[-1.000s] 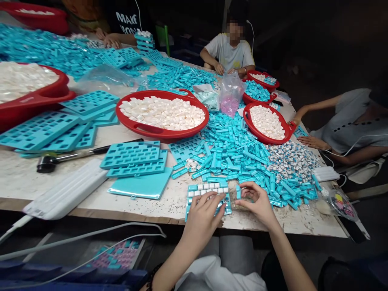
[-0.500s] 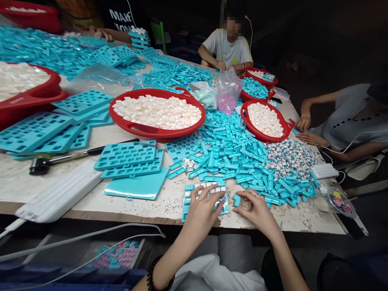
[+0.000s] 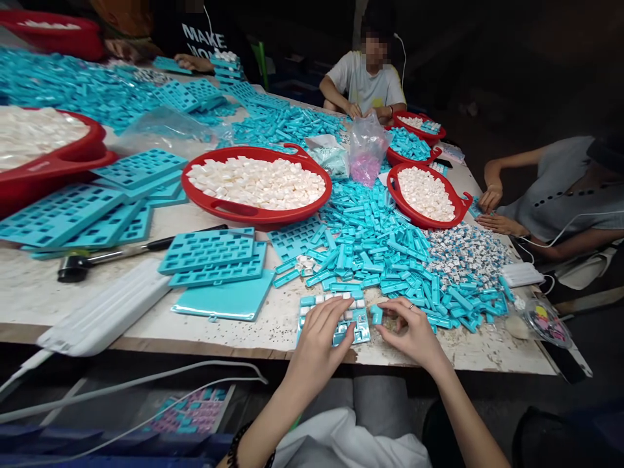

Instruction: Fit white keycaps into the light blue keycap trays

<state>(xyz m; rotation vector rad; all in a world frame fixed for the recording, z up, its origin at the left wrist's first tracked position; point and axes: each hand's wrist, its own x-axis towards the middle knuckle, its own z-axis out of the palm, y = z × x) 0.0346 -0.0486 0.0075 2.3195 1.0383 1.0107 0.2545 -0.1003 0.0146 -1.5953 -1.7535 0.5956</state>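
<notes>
My left hand (image 3: 319, 341) lies over a small blue keyboard panel (image 3: 361, 320) at the table's front edge, fingers stretched out and the thumb apart from them. White and blue keycaps fill the panel's far rows, while open sockets show near its right side; part of it is hidden beneath the hand. Just right of the panel, my right hand (image 3: 414, 330) pinches an L-shaped blue keycap (image 3: 376, 314) between thumb and fingertips. The keycap is held apart from the sockets.
Beyond my hands spreads a heap of long blue pieces (image 3: 375, 234), beside a pile of small white-and-blue parts (image 3: 470, 257). Red baskets (image 3: 253, 218) hold white keycaps. Blue panels (image 3: 207, 252), a white power strip (image 3: 104, 312) and a black-headed tool (image 3: 73, 268) lie left. Co-workers sit around.
The left hand's fingers have drawn closer together and uncovered more of the panel's right side. My right hand has brought the blue keycap slightly left and up, nearer the panel.
</notes>
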